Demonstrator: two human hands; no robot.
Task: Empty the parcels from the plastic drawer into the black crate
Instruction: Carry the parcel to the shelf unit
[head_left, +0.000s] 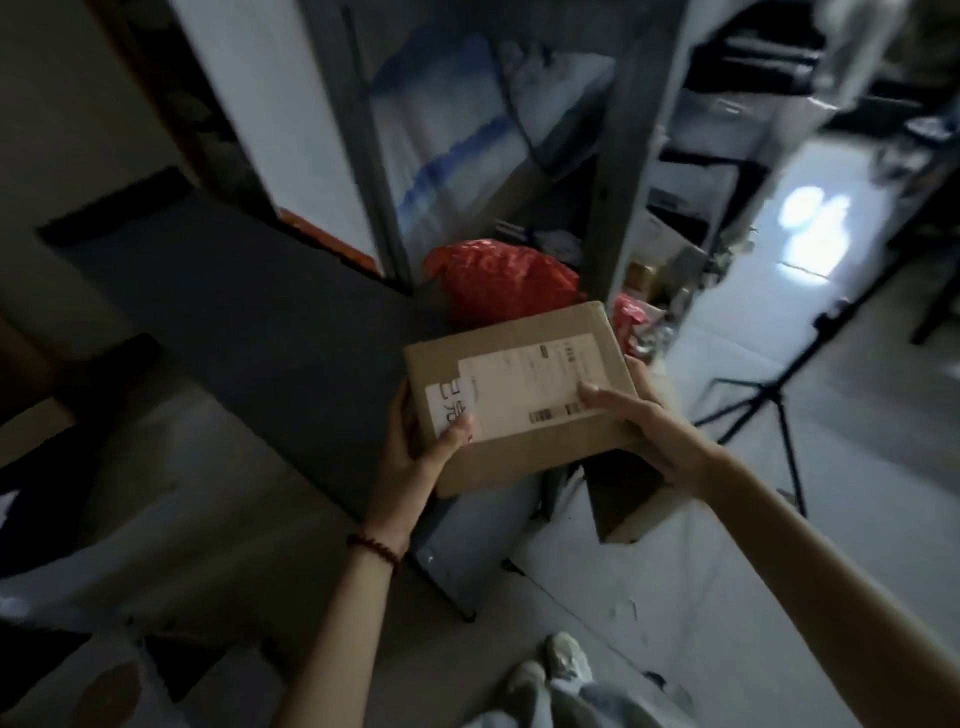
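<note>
A brown cardboard parcel (524, 364) with a white shipping label is held up in both hands at the middle of the view. My left hand (415, 441) grips its near left corner, thumb on top of the label. My right hand (639, 421) grips its right side, thumb on the top face and fingers underneath. A red plastic bag parcel (498, 275) lies just beyond it, low in a grey shelving unit. The view is dim and blurred; I cannot make out a plastic drawer or a black crate with certainty.
A large dark flat surface (249, 312) spreads to the left. Grey shelf uprights (618, 171) stand behind the parcel. A black tripod (769, 410) stands on the pale floor at right. A small open box (623, 488) sits below the parcel. My shoes (550, 670) show at the bottom.
</note>
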